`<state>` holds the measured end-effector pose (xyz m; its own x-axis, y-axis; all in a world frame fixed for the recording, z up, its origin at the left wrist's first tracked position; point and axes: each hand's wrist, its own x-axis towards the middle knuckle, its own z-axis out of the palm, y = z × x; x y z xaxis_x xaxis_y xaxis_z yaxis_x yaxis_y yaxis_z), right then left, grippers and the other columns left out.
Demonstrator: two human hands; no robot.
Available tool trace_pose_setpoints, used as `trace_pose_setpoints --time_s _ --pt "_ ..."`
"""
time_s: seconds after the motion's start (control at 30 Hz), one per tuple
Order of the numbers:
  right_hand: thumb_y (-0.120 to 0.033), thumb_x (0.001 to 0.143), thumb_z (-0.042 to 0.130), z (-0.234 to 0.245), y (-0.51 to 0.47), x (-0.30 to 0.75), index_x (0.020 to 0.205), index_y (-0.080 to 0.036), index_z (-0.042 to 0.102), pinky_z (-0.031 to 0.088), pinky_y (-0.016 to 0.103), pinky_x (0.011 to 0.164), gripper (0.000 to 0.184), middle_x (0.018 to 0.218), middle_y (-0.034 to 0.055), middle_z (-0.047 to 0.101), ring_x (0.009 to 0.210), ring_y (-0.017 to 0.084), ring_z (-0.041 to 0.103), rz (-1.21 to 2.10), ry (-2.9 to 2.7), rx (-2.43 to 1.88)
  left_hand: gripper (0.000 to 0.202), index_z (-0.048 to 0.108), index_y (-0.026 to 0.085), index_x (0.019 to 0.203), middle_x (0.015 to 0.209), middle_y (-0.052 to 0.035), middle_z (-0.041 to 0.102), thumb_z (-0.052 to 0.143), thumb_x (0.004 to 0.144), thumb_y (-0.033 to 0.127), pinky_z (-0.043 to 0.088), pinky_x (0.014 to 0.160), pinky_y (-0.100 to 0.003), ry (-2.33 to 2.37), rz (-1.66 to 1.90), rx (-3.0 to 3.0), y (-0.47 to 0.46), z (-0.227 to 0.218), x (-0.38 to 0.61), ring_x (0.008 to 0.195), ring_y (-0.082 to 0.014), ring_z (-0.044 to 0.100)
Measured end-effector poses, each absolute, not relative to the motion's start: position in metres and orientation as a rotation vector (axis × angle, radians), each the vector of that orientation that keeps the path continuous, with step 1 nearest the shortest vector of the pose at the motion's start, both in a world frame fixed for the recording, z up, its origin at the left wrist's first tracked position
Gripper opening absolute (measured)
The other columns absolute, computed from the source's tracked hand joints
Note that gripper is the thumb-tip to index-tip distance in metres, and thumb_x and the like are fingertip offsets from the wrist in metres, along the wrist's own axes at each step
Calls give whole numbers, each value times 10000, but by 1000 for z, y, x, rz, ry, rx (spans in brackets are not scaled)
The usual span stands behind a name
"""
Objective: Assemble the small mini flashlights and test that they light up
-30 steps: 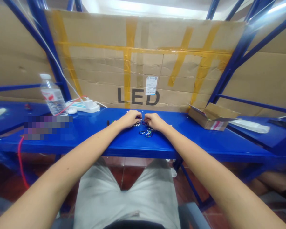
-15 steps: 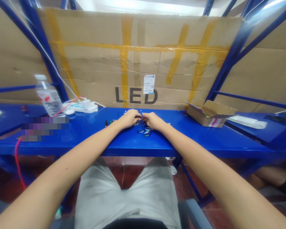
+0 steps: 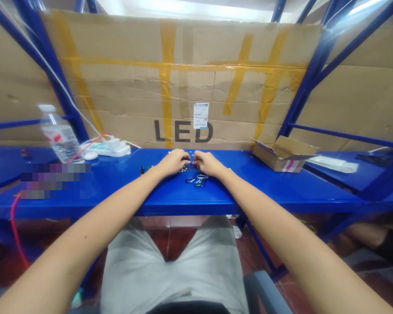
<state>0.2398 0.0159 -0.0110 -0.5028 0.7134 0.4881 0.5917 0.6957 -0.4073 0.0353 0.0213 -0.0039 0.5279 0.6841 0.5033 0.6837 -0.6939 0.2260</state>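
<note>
Over the blue table (image 3: 118,187), my left hand (image 3: 176,161) and my right hand (image 3: 207,163) face each other, fingertips a short gap apart. Both hands are closed in a pinch. A tiny purple piece (image 3: 192,164) shows between the fingertips; its kind is too small to make out. Just nearer to me lies a little group of carabiners (image 3: 200,180), some dark and some with green and purple colour. Small metal parts (image 3: 183,169) sit beneath my left fingers, partly covered by that hand.
An opened cardboard box (image 3: 283,155) stands at the right. Farther left are a water bottle (image 3: 59,137), a white power strip (image 3: 113,149) and a red cable (image 3: 15,231). Large taped cardboard (image 3: 131,96) walls the back. Part of another person (image 3: 367,235) shows at the right edge.
The view has turned slightly right, so everything sits farther left. My right fingers have lowered a little, and the gap between both hands' fingertips shows more clearly.
</note>
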Motion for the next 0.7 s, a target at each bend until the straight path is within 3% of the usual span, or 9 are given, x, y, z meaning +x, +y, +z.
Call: trace_pose_setpoints --time_s 0.17,0.33,0.47,0.57,0.7 --pt "-148 868 543 -8 22 245 981 -190 584 466 274 708 127 649 -32 630 654 156 612 493 -1998 -1008 157 728 190 988 1060 -77 759 663 846 203 508 944 -371 1221 1120 2498 20 3 36 1001 -234 680" --pt "-193 889 535 -4 23 247 845 -177 614 474 280 715 92 674 -4 647 662 150 607 482 -1955 -1031 166 689 171 976 1025 -70 750 695 813 199 508 920 -358 1201 1265 2315 18 7 36 960 -210 678" --pt "-244 860 620 1 17 246 869 -170 672 483 301 779 91 820 38 712 773 173 632 319 -1987 -1038 148 649 174 875 885 -38 723 722 797 278 508 818 -335 1195 1345 2218 15 9 36 853 -191 657" --pt "-296 799 734 3 12 242 956 -181 696 480 328 872 199 996 68 740 933 208 652 246 -2030 -935 198 630 175 822 751 -21 691 739 793 337 499 725 -317 1161 1338 2116 13 9 38 738 -179 640" --pt "-227 857 657 1 9 234 977 -188 679 471 303 813 128 874 35 734 816 180 652 298 -2078 -881 218 595 180 818 684 -22 683 719 835 359 494 667 -312 1105 1305 2018 13 7 41 661 -174 643"
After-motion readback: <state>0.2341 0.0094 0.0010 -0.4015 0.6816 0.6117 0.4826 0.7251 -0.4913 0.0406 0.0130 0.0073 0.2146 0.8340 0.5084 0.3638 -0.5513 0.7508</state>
